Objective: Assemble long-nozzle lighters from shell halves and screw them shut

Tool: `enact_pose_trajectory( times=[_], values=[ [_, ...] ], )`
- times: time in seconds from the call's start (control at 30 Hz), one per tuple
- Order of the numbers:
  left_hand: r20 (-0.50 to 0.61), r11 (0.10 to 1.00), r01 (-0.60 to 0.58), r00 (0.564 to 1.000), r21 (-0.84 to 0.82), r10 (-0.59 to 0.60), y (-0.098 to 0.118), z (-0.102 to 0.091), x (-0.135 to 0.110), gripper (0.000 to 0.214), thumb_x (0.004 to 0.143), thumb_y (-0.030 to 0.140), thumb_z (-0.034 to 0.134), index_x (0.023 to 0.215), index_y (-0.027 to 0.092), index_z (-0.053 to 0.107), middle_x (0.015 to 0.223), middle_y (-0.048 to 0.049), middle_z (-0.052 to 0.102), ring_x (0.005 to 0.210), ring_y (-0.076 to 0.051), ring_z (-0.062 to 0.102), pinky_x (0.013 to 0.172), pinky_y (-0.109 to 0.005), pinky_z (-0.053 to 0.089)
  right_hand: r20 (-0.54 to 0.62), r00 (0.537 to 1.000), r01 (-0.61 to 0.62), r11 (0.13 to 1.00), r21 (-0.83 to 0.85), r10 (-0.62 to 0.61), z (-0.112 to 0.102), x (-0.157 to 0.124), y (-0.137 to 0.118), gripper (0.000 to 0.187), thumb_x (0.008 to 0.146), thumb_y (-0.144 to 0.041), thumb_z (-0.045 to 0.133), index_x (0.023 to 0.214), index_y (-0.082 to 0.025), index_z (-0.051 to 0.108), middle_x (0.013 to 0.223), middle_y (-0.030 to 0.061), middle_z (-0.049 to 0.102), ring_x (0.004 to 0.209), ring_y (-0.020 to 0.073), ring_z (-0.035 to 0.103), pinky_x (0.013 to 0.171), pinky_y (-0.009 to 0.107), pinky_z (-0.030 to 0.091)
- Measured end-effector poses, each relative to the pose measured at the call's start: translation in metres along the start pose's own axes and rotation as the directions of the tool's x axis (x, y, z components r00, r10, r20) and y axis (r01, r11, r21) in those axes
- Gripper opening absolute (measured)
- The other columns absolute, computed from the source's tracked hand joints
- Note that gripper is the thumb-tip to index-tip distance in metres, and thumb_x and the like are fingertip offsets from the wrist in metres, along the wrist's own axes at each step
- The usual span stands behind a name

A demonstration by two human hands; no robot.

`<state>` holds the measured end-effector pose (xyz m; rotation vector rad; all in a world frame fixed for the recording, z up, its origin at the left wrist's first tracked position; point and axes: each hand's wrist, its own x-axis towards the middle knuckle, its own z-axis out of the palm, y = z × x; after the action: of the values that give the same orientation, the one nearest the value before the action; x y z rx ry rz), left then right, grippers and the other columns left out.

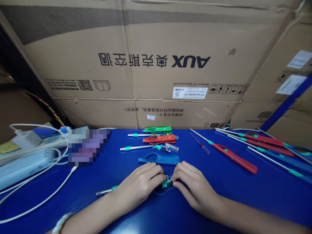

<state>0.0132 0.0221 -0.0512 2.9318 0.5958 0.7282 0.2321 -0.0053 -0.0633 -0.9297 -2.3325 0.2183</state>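
Observation:
My left hand (147, 180) and my right hand (195, 183) meet at the near middle of the table over a partly assembled long lighter. Its metal tube (103, 192) pokes out to the left beneath my left forearm. A green trigger piece (165, 184) with thin white wires shows between my fingertips. My left fingers are closed on that green piece. The right thumb and index finger pinch a small black part (170, 183), likely the igniter. Under them lies a blue handle shell (162, 192), mostly hidden. Just beyond my hands rests another blue handle half (168, 159).
Farther back lie a red handle half (163, 139), a green handle half (161, 130) and metal lighter tubes (138, 148). A screwdriver (204, 148) and several whole lighters (234, 157) are at right. A power strip (56, 141) and white cables are left. Cardboard (151, 81) walls the back.

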Motion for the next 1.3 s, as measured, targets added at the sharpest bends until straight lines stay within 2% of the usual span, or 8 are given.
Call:
enact_pose_trajectory(
  times=[0.2, 0.67, 0.9, 1.3],
  values=[
    [-0.014, 0.989, 0.053, 0.998, -0.14, -0.056, -0.0015, 0.0005, -0.0006, 0.021, 0.097, 0.009, 0.039, 0.098, 0.015, 0.059, 0.09, -0.006, 0.061, 0.079, -0.016, 0.055, 0.069, -0.026, 0.046, -0.002, 1.0, -0.01, 0.999, 0.039, 0.01, -0.0005, -0.0007, 0.0008, 0.014, 0.093, -0.013, 0.044, 0.086, -0.019, 0.054, 0.083, 0.0049, 0.058, 0.077, 0.0185, 0.05, 0.07, 0.032, 0.041],
    [-0.028, 0.918, 0.199, 0.975, -0.344, -0.222, -0.0005, 0.0017, -0.0009, 0.021, 0.092, 0.005, 0.043, 0.091, 0.016, 0.062, 0.086, -0.0045, 0.065, 0.079, -0.016, 0.06, 0.072, -0.026, 0.048, -0.024, 0.999, -0.024, 0.997, 0.076, 0.026, -0.0015, 0.0004, 0.0016, 0.012, 0.091, -0.011, 0.047, 0.086, -0.019, 0.054, 0.082, 0.0047, 0.059, 0.076, 0.0181, 0.052, 0.07, 0.032, 0.043],
    [-0.028, 0.9, 0.211, 0.971, -0.381, -0.239, -0.0008, 0.0005, -0.0001, 0.02, 0.092, 0.004, 0.045, 0.091, 0.016, 0.062, 0.085, -0.004, 0.065, 0.078, -0.016, 0.06, 0.072, -0.025, 0.047, -0.028, 0.999, -0.029, 0.997, 0.075, 0.031, -0.0016, 0.0003, 0.0015, 0.012, 0.091, -0.011, 0.047, 0.085, -0.019, 0.055, 0.081, 0.0049, 0.059, 0.076, 0.0182, 0.051, 0.068, 0.031, 0.043],
    [0.047, 0.901, 0.228, 0.973, -0.369, -0.227, -0.0026, -0.0047, 0.0003, 0.02, 0.091, 0.002, 0.047, 0.091, 0.016, 0.062, 0.085, -0.0033, 0.065, 0.078, -0.015, 0.06, 0.072, -0.025, 0.046, -0.012, 1.0, -0.018, 0.998, 0.056, 0.019, 0.0006, -0.0015, 0.0025, 0.013, 0.092, -0.013, 0.048, 0.084, -0.017, 0.056, 0.082, 0.005, 0.058, 0.076, 0.0183, 0.049, 0.068, 0.031, 0.04]
  ],
)
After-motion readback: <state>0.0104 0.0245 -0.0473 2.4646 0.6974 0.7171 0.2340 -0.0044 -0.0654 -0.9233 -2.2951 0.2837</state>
